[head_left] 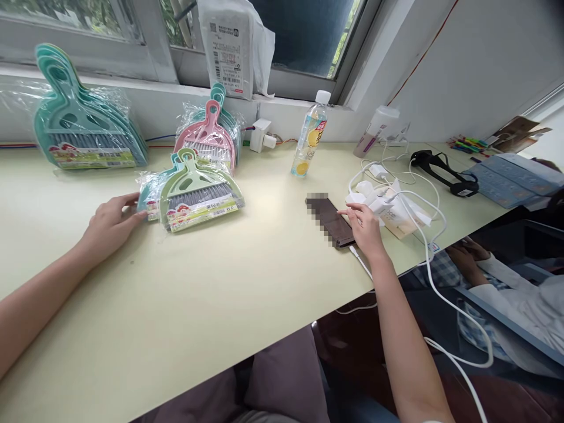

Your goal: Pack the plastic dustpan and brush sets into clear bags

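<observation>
My left hand (112, 226) is closed on the left edge of a wrapped blue dustpan-and-brush set (152, 194), thumb in front and fingertips partly hidden. Overlapping that set is a green dustpan-and-brush set (198, 194), also in clear plastic, lying tilted on the table. To the right, my right hand (365, 226) hovers at the edge of a dark phone (337, 223), its index finger stretched over the screen and the other fingers loosely bent. Nothing shows in its grasp. A white charging cable (361, 261) runs from the phone's lower end.
Stacked teal dustpan sets (88, 129) and a pink dustpan set (209, 138) lean by the wall. A drink bottle (311, 135) stands behind the phone. White cables (434, 235), a black strapped device (445, 173) and blue boxes (506, 179) lie right. Another person's hands (469, 255) are beyond the table edge.
</observation>
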A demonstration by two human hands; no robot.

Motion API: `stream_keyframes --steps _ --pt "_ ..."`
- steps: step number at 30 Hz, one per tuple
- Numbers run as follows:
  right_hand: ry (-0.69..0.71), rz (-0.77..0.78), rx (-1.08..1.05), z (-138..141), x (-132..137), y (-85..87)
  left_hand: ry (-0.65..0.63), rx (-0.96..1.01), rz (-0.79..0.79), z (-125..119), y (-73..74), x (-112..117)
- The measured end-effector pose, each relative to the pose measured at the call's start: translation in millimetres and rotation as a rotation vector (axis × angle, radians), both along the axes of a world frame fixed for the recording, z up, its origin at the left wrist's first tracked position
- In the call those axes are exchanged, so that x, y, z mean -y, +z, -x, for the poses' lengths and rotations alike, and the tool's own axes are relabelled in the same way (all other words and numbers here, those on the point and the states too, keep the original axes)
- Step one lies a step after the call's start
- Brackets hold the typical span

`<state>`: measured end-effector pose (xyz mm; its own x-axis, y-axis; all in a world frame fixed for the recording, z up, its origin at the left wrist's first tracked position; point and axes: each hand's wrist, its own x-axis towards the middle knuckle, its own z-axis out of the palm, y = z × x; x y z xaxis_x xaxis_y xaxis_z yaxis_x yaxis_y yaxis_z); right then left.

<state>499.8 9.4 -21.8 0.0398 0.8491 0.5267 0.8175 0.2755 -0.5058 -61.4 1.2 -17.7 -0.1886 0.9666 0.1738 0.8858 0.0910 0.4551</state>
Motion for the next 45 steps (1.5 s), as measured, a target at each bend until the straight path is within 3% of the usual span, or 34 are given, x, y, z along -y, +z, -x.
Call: stream_keyframes --steps 13,24,36,45 --pt "0.049 -0.01 -0.009 0.1 -0.5 0.7 0.0 -0.014 0.014 -4.6 4.7 1.9" --pt "-0.022 -0.036 0.013 -4.7 -1.7 -2.4 0.004 -0.028 0.03 -4.7 5.5 2.2" --pt "0.012 -0.012 0.009 0.7 2.4 3.5 0.006 -0.035 0.019 -3.8 3.3 1.4" --pt "-0.077 -0.082 -0.016 -2.2 0.6 2.8 0.011 -0.04 0.022 -4.5 2.8 1.1"
